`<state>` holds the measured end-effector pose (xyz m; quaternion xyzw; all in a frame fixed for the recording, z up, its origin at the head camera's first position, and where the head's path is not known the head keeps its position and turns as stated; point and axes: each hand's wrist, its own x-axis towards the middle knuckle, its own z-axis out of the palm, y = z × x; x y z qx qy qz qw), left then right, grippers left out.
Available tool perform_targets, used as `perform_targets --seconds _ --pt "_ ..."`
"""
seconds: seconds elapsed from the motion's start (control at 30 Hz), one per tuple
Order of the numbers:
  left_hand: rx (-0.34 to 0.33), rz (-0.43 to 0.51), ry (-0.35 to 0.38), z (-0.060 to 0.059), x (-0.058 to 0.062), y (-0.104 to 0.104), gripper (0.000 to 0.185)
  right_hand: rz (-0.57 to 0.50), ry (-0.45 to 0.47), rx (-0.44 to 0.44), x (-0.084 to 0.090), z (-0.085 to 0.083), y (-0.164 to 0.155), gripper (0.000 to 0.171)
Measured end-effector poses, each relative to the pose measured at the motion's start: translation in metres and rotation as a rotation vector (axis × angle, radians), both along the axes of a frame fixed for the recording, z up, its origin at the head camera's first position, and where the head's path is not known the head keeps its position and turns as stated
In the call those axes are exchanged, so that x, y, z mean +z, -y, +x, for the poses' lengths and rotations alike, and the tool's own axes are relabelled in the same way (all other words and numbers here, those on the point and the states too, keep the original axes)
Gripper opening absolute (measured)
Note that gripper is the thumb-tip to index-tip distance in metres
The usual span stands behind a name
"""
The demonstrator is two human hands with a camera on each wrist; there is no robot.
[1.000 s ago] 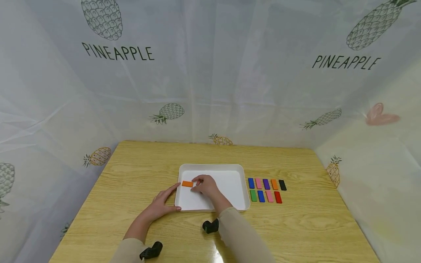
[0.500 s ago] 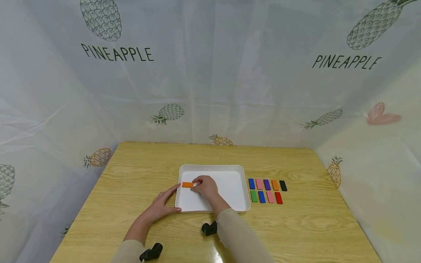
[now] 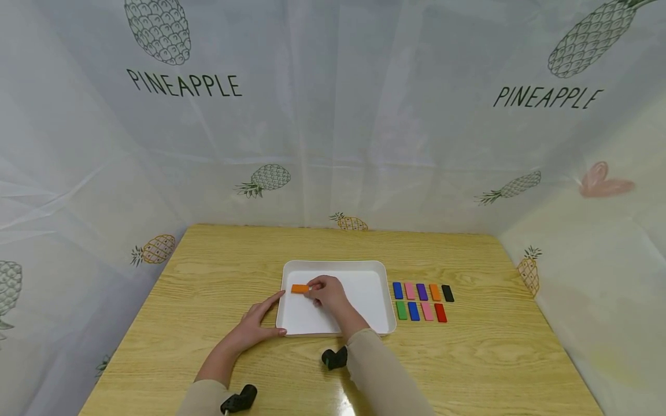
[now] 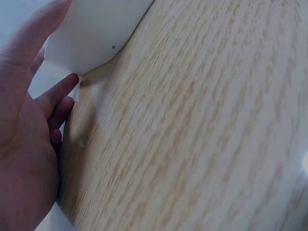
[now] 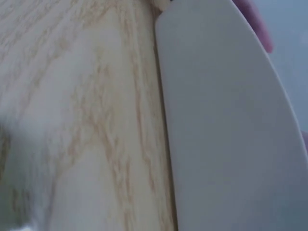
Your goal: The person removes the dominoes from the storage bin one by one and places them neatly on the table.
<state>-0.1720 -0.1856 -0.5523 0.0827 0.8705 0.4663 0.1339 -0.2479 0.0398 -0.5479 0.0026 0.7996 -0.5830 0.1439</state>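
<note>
- the little orange block (image 3: 299, 288) is a flat rectangle, lying longways left-to-right, pinched at its right end between my fingertips
- it's over the far-left part of my white tray (image 3: 374, 266), close to the left rim

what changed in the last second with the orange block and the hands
The right hand, pinching the orange block, nudged it slightly toward the tray's far edge. The left hand stayed resting on the tray's left rim; the blocks in rows on the table did not move.

Glossy wood-grain table (image 3: 468, 358), smooth matt white tray (image 3: 387, 300).
</note>
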Motion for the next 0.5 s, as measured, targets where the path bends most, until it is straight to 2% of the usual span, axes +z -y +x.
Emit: perform_targets --seconds 0.1,0.23,0.37,0.5 --pt "0.003 0.000 -0.003 0.0001 0.0002 -0.0002 0.089 -0.098 0.041 -0.017 -0.0007 -0.0018 -0.0034 0.021" --pt "0.004 -0.001 -0.006 0.0010 0.0008 -0.0002 0.089 -0.161 0.056 -0.014 -0.0032 -0.0035 -0.0074 0.021" --pt "0.000 -0.005 -0.014 0.0015 0.0007 0.0001 0.089 -0.176 0.048 -0.007 -0.0044 -0.0042 -0.0097 0.021" --pt "-0.002 -0.009 -0.016 0.0012 0.0002 0.0003 0.089 -0.138 0.027 0.005 -0.0049 -0.0043 -0.0107 0.022"
